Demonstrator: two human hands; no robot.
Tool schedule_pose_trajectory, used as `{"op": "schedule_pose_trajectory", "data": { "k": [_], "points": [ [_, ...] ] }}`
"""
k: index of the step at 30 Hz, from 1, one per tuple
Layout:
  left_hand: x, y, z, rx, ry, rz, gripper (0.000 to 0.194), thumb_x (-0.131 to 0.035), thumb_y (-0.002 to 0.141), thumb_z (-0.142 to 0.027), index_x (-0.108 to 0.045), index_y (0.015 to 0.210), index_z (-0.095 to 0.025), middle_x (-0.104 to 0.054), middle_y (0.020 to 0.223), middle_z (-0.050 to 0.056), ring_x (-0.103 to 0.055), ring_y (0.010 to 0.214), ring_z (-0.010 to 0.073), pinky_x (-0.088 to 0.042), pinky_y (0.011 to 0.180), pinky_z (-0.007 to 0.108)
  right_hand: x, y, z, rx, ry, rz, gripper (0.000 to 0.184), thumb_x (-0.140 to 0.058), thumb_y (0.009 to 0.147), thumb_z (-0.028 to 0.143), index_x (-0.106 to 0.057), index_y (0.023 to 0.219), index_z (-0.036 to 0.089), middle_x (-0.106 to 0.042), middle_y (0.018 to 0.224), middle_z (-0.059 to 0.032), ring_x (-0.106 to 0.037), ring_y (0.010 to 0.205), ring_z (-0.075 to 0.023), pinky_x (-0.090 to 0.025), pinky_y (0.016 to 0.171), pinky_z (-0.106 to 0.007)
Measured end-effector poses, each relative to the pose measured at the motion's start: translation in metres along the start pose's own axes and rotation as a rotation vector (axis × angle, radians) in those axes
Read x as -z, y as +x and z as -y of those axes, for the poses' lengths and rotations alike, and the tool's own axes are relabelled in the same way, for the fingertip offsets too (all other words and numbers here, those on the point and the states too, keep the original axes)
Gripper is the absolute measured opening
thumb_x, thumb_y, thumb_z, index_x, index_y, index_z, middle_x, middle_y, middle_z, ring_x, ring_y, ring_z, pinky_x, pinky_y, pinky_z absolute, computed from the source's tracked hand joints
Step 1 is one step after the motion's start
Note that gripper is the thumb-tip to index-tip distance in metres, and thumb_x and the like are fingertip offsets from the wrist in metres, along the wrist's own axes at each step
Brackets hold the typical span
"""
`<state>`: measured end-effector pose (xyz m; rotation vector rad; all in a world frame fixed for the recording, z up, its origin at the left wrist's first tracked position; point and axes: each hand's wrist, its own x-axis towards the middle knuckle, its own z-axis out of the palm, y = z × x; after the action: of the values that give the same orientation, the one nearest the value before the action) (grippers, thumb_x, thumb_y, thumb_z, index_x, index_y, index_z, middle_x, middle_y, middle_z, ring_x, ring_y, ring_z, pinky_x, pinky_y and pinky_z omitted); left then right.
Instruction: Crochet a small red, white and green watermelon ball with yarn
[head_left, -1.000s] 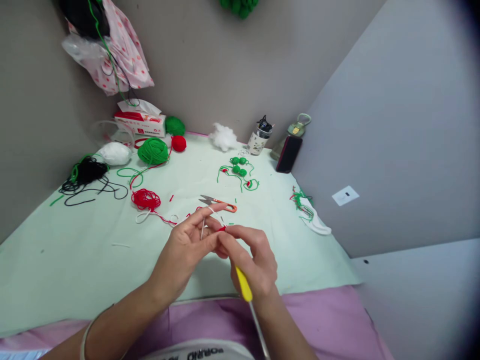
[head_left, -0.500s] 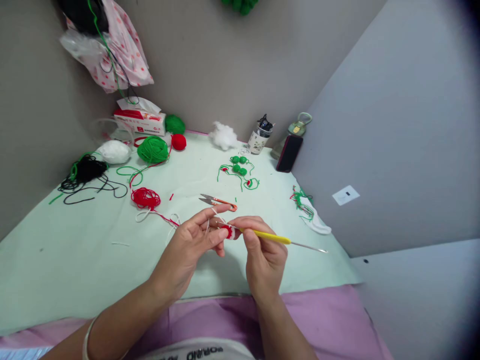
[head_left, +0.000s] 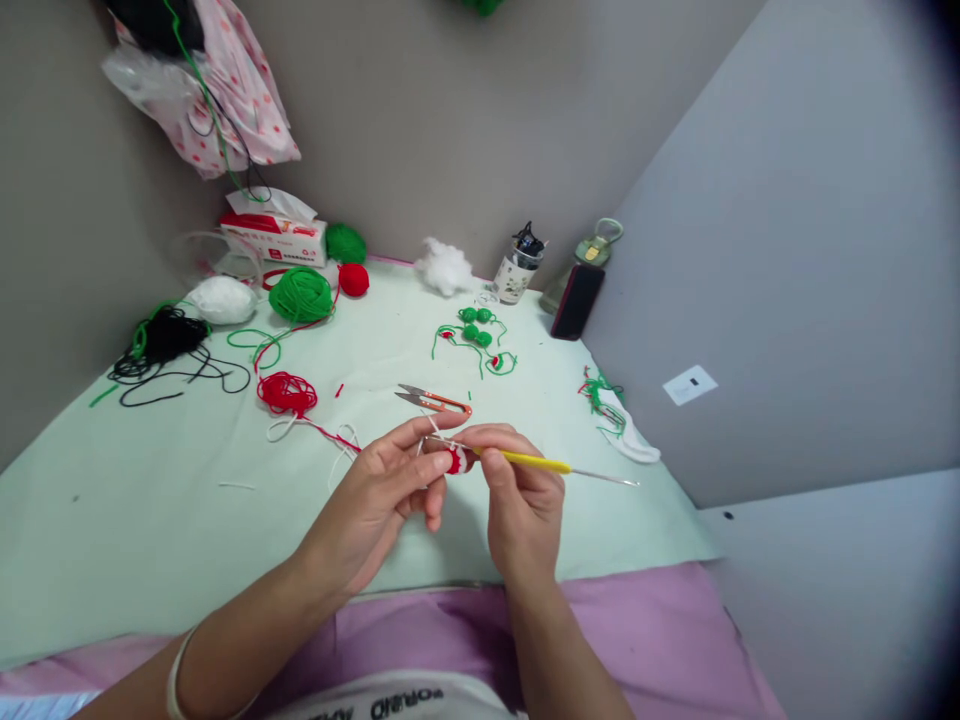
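Note:
Between thumb and fingers, my left hand (head_left: 382, 490) pinches a small red and white crochet piece (head_left: 457, 460). White yarn runs from the piece up over my raised left index finger. My right hand (head_left: 525, 500) grips the yellow handle of a crochet hook (head_left: 536, 461), closed around it like a pen. The hook's thin metal tip lies at the top edge of the piece, among the white yarn; the exact loop is too small to make out. Just beyond my fingertips lie orange-handled thread snips (head_left: 435, 400).
Left are a red yarn tangle (head_left: 288, 394), black yarn (head_left: 166, 338), a green yarn ball (head_left: 300, 294) and a tissue box (head_left: 274, 238). Behind are white stuffing (head_left: 444, 267), small green crochet balls (head_left: 474, 330) and a jar (head_left: 516, 275). A phone (head_left: 577, 302) leans against a bottle (head_left: 598, 248) at right.
The hook has tilted slightly and its far end has shifted left with my right hand. My left hand keeps its pinch on the crochet piece. The whole view has shifted a little.

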<state>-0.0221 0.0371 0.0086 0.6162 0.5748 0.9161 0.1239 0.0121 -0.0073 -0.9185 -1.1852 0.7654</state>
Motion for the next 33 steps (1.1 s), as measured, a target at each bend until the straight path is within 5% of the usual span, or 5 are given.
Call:
{"op": "schedule_pose_trajectory", "data": {
  "k": [12, 17, 20, 26, 33],
  "points": [
    [0.0016, -0.0003, -0.0016, 0.037, 0.018, 0.031, 0.048, -0.078, 0.090, -0.023, -0.068, 0.136, -0.022, -0.063, 0.062, -0.005, -0.050, 0.047, 0.0041, -0.043, 0.050, 0.014, 0.0017, -0.0010, -0.0022, -0.023, 0.161, 0.039, 0.017, -0.064, 0.100, 0.029, -0.081, 0.100, 0.027, -0.072, 0.094, -0.0028, -0.065, 0.076, -0.0144, -0.055, 0.070, -0.030],
    [0.0068, 0.0018, -0.0023, 0.077, -0.043, 0.034, 0.040, -0.081, 0.084, -0.016, -0.077, 0.123, -0.020, -0.063, 0.074, -0.004, -0.044, 0.047, 0.0002, -0.039, 0.046, 0.012, 0.0069, 0.0037, -0.0013, -0.164, 0.303, -0.073, 0.021, -0.064, 0.100, 0.034, -0.078, 0.089, 0.023, -0.070, 0.083, -0.0011, -0.065, 0.065, -0.0102, -0.054, 0.062, -0.024],
    [0.0058, 0.0023, 0.0002, 0.024, -0.006, 0.009, 0.034, -0.083, 0.081, -0.017, -0.080, 0.115, -0.023, -0.061, 0.076, -0.004, -0.050, 0.051, 0.0017, -0.043, 0.050, 0.014, 0.0073, 0.0049, -0.0011, -0.218, 0.356, -0.026, 0.020, -0.065, 0.099, 0.034, -0.077, 0.088, 0.023, -0.069, 0.079, 0.0003, -0.063, 0.063, -0.0085, -0.052, 0.059, -0.021],
    [0.0005, 0.0006, 0.0039, -0.107, 0.150, -0.036, 0.031, -0.082, 0.085, -0.023, -0.080, 0.115, -0.027, -0.065, 0.076, -0.004, -0.060, 0.062, 0.0066, -0.050, 0.066, 0.019, 0.0031, -0.0005, -0.0028, 0.016, 0.076, 0.021, 0.011, -0.069, 0.096, 0.023, -0.080, 0.097, 0.026, -0.076, 0.094, -0.0027, -0.065, 0.081, -0.0135, -0.052, 0.071, -0.027],
    [0.0017, -0.0016, 0.0027, -0.101, 0.167, -0.041, 0.026, -0.079, 0.088, -0.026, -0.079, 0.114, -0.026, -0.064, 0.072, -0.005, -0.061, 0.062, 0.0073, -0.050, 0.071, 0.022, 0.0048, 0.0001, -0.0057, -0.054, 0.153, 0.029, 0.014, -0.065, 0.099, 0.025, -0.079, 0.100, 0.028, -0.076, 0.097, -0.0012, -0.065, 0.078, -0.0129, -0.054, 0.072, -0.029]
  ]
}}
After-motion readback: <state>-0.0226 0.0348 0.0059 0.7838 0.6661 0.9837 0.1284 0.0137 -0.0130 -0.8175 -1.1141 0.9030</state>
